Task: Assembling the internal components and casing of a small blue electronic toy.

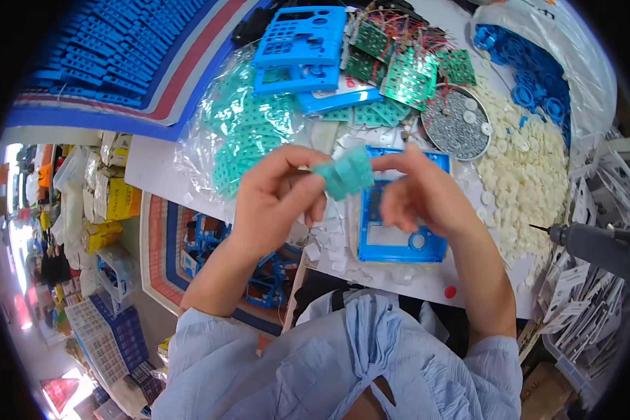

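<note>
Head view shows yellow packages (119,203) left of the cluttered table (152,166)

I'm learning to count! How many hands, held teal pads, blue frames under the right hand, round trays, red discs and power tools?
Hands: 2 (left hand, right hand)
Teal pad: 1
Blue frame under right hand: 1
Round tray: 1
Red disc: 1
Grey power tool: 1
Total: 7
</note>
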